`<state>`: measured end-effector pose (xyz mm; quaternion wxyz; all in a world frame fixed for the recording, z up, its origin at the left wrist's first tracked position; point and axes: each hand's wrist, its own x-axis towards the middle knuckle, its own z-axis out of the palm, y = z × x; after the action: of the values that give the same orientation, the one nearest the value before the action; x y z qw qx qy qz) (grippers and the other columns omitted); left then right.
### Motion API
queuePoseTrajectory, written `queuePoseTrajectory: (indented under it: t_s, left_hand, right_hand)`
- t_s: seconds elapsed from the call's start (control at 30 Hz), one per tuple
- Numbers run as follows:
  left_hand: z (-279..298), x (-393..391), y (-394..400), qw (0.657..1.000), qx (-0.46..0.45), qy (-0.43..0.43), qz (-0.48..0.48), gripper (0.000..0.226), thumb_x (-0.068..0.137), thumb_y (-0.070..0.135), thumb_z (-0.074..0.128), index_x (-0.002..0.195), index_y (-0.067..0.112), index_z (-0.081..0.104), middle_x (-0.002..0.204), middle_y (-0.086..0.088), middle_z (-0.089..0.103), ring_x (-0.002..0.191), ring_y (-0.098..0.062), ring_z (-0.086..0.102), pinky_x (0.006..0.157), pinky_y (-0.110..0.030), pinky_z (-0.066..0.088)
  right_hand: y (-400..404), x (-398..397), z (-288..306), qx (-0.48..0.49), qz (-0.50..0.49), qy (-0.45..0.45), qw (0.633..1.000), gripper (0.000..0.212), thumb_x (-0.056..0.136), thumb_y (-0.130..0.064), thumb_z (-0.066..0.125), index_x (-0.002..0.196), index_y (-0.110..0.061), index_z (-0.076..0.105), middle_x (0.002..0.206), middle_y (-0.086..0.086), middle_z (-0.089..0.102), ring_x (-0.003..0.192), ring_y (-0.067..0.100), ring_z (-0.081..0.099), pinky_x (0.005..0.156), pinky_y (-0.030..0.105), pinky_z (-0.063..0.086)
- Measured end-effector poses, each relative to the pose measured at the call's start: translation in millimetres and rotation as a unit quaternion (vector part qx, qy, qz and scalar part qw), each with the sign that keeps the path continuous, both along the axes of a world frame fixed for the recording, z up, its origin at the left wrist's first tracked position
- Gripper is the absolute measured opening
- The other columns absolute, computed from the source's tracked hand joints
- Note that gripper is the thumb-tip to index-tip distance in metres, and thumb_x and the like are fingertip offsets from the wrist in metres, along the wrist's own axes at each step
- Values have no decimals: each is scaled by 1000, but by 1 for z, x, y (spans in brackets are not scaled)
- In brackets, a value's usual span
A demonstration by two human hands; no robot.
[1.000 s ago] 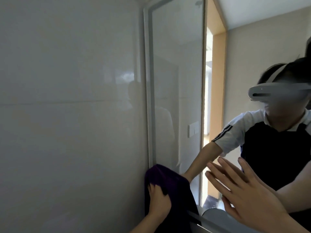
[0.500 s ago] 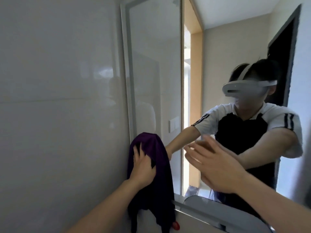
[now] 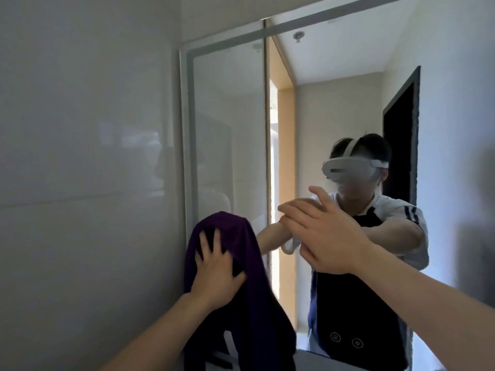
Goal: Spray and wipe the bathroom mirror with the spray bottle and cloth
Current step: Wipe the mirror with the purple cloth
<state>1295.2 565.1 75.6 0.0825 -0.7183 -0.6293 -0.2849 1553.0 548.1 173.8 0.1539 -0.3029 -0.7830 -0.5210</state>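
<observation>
Your left hand (image 3: 215, 271) is pressing the purple cloth (image 3: 241, 285) flat against the lower left corner of the mirror (image 3: 334, 111), fingers spread wide over it, the rest of the cloth hanging below. Your right hand (image 3: 326, 234) is hovering in front of the glass, fingers loosely extended and holding nothing. The tiled wall (image 3: 85, 156) is running along the mirror's left edge.
</observation>
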Motion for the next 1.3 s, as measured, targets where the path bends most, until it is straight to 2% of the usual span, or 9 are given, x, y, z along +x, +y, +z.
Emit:
queuePoseTrajectory:
  t_s: [0.13,0.27,0.4,0.6,0.7,0.77,0.9,1.1,1.3]
  left_hand:
    - [1,-26,-6,997,-58,54,-8,93,101,48,54,155,39,-21,154,-1,-44,139,-32,-41,125,-62,6]
    - [73,-28,6,999,14,-25,14,92,100,46,55,161,35,-13,165,-6,-34,151,-40,-30,126,-59,4]
    - [126,-14,20,995,83,-51,24,91,102,44,52,160,34,-17,165,-3,-34,152,-41,-27,122,-65,2]
    - [114,-36,21,998,69,11,5,88,103,36,53,162,29,-12,164,-2,-36,151,-38,-29,127,-58,3]
    - [111,-49,18,997,69,22,-22,92,101,44,57,162,35,-10,156,7,-42,144,-28,-37,128,-52,0]
    - [109,-53,15,997,61,29,-28,96,97,54,59,160,39,-13,159,7,-40,145,-27,-37,126,-51,0]
    - [127,-42,12,998,62,-3,-30,101,92,62,61,160,42,-12,164,6,-34,152,-36,-28,125,-59,6]
    - [200,-17,19,989,144,-2,-24,95,93,63,57,161,37,-2,168,3,-24,153,-41,-23,120,-69,5]
    - [183,-10,17,985,155,65,-37,91,90,62,61,160,33,11,167,4,-17,154,-41,-21,122,-68,10]
  right_hand:
    - [1,-17,40,25,-21,53,998,62,77,-40,58,133,-13,57,144,11,54,133,34,49,115,72,19]
    - [10,-23,43,54,-11,40,998,68,78,-46,61,138,-14,55,146,13,53,136,37,47,115,75,18]
    - [11,-20,47,54,-17,47,997,64,79,-46,60,135,-16,55,144,9,54,136,33,46,117,72,17]
    - [7,-18,70,56,-40,4,998,63,73,-42,67,129,-16,56,136,9,56,126,33,54,115,72,23]
    - [4,-15,94,83,-44,82,992,63,73,-35,64,132,-14,56,138,11,56,128,34,53,117,69,20]
    - [5,-17,90,82,-45,114,989,64,78,-34,58,138,-11,55,145,12,55,135,34,50,119,68,20]
    - [14,-28,65,73,-58,130,987,73,85,-41,45,148,-4,48,158,21,43,148,40,39,121,67,19]
    - [19,-26,67,87,-34,151,984,66,86,-36,46,145,-6,51,157,19,45,147,36,41,120,64,24]
    - [20,-26,64,81,-25,169,982,61,91,-35,46,146,-7,51,157,18,45,147,34,40,122,62,22]
